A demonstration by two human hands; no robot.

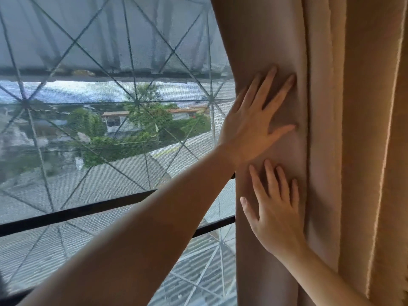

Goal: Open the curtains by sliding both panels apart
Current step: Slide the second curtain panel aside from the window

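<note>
Both hands, the left hand [249, 127] above the right hand [276, 215], are pressing flat and open-fingered against the bunched curtain [331, 107] at the window's [99, 107] right side, gripping nothing. The person is probably packing this panel aside; the other panel isn't showing.

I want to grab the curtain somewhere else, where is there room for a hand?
Free: the curtain panel above the left hand, and the folds right of both hands. Crowded: the inner edge, where the right hand lies flat just below the left.
</note>
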